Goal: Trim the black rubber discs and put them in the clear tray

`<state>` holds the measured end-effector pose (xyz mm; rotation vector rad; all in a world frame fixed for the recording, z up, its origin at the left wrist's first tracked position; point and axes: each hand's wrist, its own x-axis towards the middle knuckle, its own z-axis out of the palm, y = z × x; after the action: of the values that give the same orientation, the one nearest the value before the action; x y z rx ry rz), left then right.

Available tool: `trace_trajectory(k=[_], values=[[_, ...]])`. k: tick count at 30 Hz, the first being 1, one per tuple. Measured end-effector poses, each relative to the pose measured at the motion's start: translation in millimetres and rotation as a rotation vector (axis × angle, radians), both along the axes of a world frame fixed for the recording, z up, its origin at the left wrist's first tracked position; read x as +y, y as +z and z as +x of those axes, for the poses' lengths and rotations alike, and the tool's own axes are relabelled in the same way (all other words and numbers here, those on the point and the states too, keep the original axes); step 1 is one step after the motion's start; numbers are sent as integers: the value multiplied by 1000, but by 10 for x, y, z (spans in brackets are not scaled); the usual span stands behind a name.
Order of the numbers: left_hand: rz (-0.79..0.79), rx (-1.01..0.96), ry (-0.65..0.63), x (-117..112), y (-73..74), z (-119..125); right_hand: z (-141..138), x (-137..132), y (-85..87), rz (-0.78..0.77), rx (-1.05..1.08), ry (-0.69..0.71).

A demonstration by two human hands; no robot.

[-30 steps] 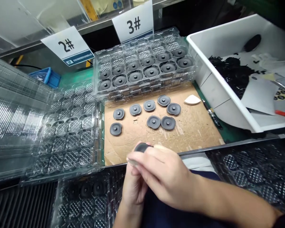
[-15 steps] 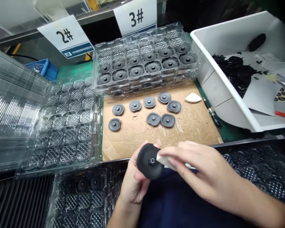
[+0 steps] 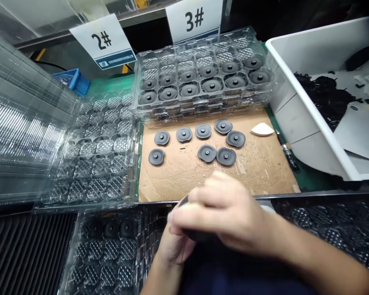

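On my feed the right hand (image 3: pixel 224 213) is curled over the left hand (image 3: pixel 175 241), and the two close around a dark disc (image 3: pixel 199 234) just above my lap. The right fingers cover most of it, so I see only its rim. They seem to pinch a pale pad (image 3: pixel 190 207) against the disc, though I can't make out the grip exactly. The left hand sits beneath, apparently cradling the disc so that the right has a steady surface to press on.

Ahead, eight grey discs (image 3: pixel 207 153) lie on a cardboard sheet (image 3: pixel 252 176), studs up and apart, none touching, as if spaced so each stays separate. A white wedge (image 3: pixel 262 129) and a black-handled pen (image 3: pixel 287 153) lie toward the sheet's right side.

Behind them, a stack of clear trays (image 3: pixel 199 110) holds two rows of discs in its nearest pockets, under the 3# sign (image 3: pixel 194 16). The clear tray (image 3: pixel 98 164) on my left, below the 2# sign (image 3: pixel 103 41), shows no discs. A tray (image 3: pixel 110 246) by my lap holds dark discs in its far pockets. The white bin (image 3: pixel 295 119) on the right holds black scraps (image 3: pixel 326 96) and a grey sheet (image 3: pixel 359 133).
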<state>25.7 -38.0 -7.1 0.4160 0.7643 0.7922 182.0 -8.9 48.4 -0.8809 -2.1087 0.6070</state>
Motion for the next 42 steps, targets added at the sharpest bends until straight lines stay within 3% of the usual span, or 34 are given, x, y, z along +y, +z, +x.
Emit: trace_trajectory(k=[3,6,9,11,13,16,19,23,26,28,32,34,37,42], values=[[-20,-168,24,-15,-27,-63,-20,235,-216,-251,127,-175],[-43,-353,49,-23,-24,-130,-129,440,-671,-501,121,-276],[-56,-432,74,-17,3,-185,-311,446,-1142,-544,106,-315],[-84,-438,88,-6,24,-218,-395,340,-1298,-518,138,-400],[-101,-426,103,3,36,-246,-412,189,-1285,-501,175,-445],[-47,-324,153,2,10,-278,-348,-36,-1099,-512,200,-379],[295,53,220,-8,-67,-302,-259,-194,-978,-564,193,-330],[894,693,119,3,-149,-329,-150,-291,-928,-579,186,-440],[1040,809,59,12,-147,-329,-91,-317,-762,-596,292,-493],[1044,809,45,9,-133,-323,-79,-311,-604,-650,391,-451],[947,821,-19,12,-112,-339,-113,-239,-455,-864,486,-166],[829,846,-120,26,-101,-368,-145,-206,-538,-1052,620,-147],[545,827,-257,7,-107,-429,-208,-236,-765,-1267,794,-231],[266,898,-249,-300,-324,-668,-316,-445,-988,-1366,657,-162]])
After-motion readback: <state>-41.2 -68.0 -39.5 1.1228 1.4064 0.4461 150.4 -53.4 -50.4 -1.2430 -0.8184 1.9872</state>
